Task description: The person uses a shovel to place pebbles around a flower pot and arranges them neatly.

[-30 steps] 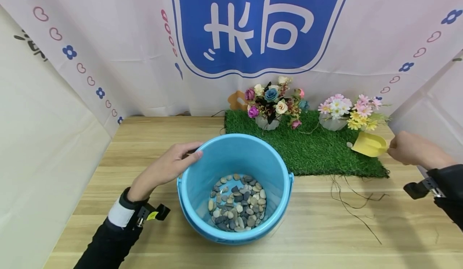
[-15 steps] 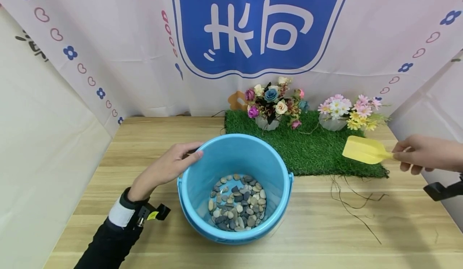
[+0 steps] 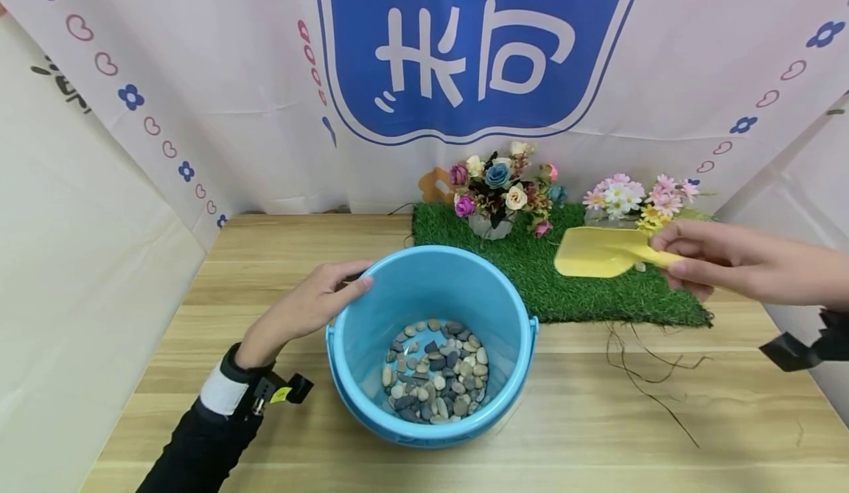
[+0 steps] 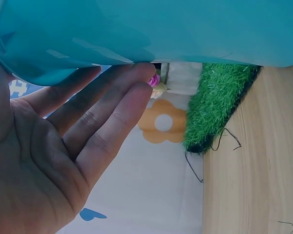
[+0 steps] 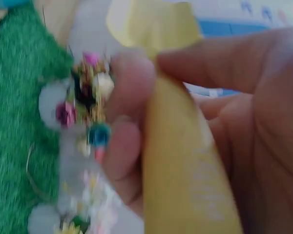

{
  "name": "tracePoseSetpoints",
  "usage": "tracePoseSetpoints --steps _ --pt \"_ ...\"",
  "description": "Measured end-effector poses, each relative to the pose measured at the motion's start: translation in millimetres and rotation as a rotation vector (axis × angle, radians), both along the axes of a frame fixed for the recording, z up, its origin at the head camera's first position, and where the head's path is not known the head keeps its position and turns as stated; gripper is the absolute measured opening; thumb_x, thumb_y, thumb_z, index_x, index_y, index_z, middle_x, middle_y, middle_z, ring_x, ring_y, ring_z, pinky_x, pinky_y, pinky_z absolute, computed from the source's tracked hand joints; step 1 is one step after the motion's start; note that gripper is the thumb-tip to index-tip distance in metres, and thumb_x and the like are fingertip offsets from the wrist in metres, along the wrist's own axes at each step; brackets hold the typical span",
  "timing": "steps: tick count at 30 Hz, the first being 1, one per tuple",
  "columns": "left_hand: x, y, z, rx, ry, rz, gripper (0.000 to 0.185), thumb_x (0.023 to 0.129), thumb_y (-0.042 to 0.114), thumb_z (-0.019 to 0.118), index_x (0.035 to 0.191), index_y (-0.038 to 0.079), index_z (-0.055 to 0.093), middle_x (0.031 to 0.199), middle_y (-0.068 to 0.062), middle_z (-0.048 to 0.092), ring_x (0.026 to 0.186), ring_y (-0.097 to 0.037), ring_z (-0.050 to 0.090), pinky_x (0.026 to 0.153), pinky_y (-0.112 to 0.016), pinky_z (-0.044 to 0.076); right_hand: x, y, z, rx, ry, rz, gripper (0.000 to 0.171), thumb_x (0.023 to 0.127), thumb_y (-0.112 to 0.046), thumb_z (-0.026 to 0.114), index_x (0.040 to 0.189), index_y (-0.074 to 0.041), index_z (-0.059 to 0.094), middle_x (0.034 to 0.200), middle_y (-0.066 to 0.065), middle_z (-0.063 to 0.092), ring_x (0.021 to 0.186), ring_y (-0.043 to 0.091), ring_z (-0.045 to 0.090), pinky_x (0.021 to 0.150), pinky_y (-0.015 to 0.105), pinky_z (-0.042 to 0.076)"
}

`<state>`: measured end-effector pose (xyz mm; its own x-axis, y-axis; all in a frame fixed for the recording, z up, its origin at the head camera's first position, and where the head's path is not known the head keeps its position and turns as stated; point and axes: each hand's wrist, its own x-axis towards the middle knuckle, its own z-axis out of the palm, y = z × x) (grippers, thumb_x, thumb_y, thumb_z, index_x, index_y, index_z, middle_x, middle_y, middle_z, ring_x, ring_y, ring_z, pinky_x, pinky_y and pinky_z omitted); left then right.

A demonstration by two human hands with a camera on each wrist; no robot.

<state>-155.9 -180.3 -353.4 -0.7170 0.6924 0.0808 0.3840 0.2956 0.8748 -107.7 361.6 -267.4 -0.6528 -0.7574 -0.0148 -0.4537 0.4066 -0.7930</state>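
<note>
A light blue bucket (image 3: 434,264) stands on the table with several grey, tan and white pebbles (image 3: 438,375) at its bottom. My left hand (image 3: 312,305) holds its left rim, thumb on the rim and fingers along the outside; in the left wrist view those fingers (image 4: 112,126) lie fairly straight against the bucket wall (image 4: 151,31). Over the artificial grass mat (image 3: 584,305), my right hand (image 3: 723,261) grips a yellow toy shovel (image 3: 593,253) by its handle. The shovel's scoop points left toward the bucket. In the right wrist view, fingers and thumb wrap the yellow handle (image 5: 180,161).
Two pots of artificial flowers stand at the mat's back: mixed roses (image 3: 507,183) and pink, white and yellow daisies (image 3: 623,198). A pale pebble (image 3: 640,267) shows just under the shovel. Thin dark threads (image 3: 637,375) trail from the mat. A printed cloth (image 3: 259,95) hangs behind.
My right hand has brought the shovel leftward from the mat's right end to over the mat, turning so the scoop lies level. The left hand and bucket have stayed in place.
</note>
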Motion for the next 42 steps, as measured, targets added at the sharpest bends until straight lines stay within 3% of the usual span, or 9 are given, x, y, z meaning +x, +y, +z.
tracePoseSetpoints --steps 5,10,13,18,24,34,42 --pt "-0.1 -1.0 -0.2 0.005 -0.001 0.000 0.040 0.110 0.013 0.044 0.143 -0.008 0.050 0.111 -0.020 0.070 0.080 -0.019 0.075 0.065 -0.036 0.063 10.1 -56.0 15.0 0.048 0.269 -0.067 0.033 0.101 0.009 0.054 0.125 -0.013 0.052 0.093 -0.007 0.059 0.065 0.010 0.053 0.055 0.025 0.049" --pt "-0.7 -0.7 -0.7 0.000 0.007 0.000 0.040 0.110 0.014 0.044 0.144 -0.007 0.050 0.111 -0.020 0.071 0.079 -0.019 0.075 0.064 -0.036 0.063 17.6 -103.5 19.8 0.077 0.524 -0.102 0.031 0.097 0.000 0.066 0.117 -0.023 0.058 0.077 -0.018 0.050 0.053 -0.002 0.038 0.046 0.017 0.039" --pt "-0.8 -0.6 -0.8 -0.004 0.014 0.002 0.040 0.110 0.014 0.044 0.144 -0.006 0.051 0.111 -0.019 0.071 0.080 -0.019 0.075 0.065 -0.036 0.063 23.9 -125.7 22.2 0.138 0.555 -0.111 0.022 0.099 -0.009 0.067 0.112 -0.025 0.060 0.067 -0.022 0.040 0.050 -0.005 0.032 0.041 0.017 0.034" --pt "-1.3 -0.8 -0.1 -0.009 0.018 0.005 0.040 0.110 0.014 0.044 0.143 -0.006 0.051 0.111 -0.018 0.071 0.080 -0.018 0.075 0.065 -0.035 0.063 30.4 -157.3 23.0 0.275 0.579 -0.122 0.004 0.101 -0.021 0.066 0.101 -0.025 0.064 0.064 -0.023 0.041 0.048 -0.005 0.033 0.039 0.020 0.032" --pt "-0.9 -1.0 -0.4 -0.007 0.020 0.006 0.039 0.109 0.013 0.044 0.143 -0.006 0.051 0.112 -0.019 0.071 0.080 -0.017 0.075 0.065 -0.035 0.063 30.9 -186.7 19.5 0.415 0.588 -0.120 0.020 0.103 -0.026 0.063 0.084 -0.023 0.058 0.059 -0.014 0.037 0.046 0.001 0.033 0.039 0.021 0.026" --pt "-1.1 -1.1 -0.2 -0.013 0.026 0.014 0.040 0.110 0.015 0.045 0.143 -0.006 0.051 0.117 -0.020 0.069 0.082 -0.016 0.074 0.067 -0.033 0.063 29.4 -219.0 10.6 0.583 0.691 -0.076 0.029 0.101 -0.031 0.066 0.080 -0.015 0.055 0.058 -0.004 0.038 0.044 0.009 0.031 0.042 0.023 0.017" --pt "-0.8 -0.7 -1.0 -0.019 0.025 0.015 0.040 0.110 0.014 0.045 0.143 -0.006 0.051 0.119 -0.021 0.068 0.084 -0.017 0.074 0.067 -0.033 0.063 19.6 -246.7 0.3 0.721 0.805 0.044 0.027 0.097 -0.034 0.070 0.083 -0.011 0.068 0.057 -0.002 0.043 0.042 0.009 0.037 0.038 0.022 0.027"
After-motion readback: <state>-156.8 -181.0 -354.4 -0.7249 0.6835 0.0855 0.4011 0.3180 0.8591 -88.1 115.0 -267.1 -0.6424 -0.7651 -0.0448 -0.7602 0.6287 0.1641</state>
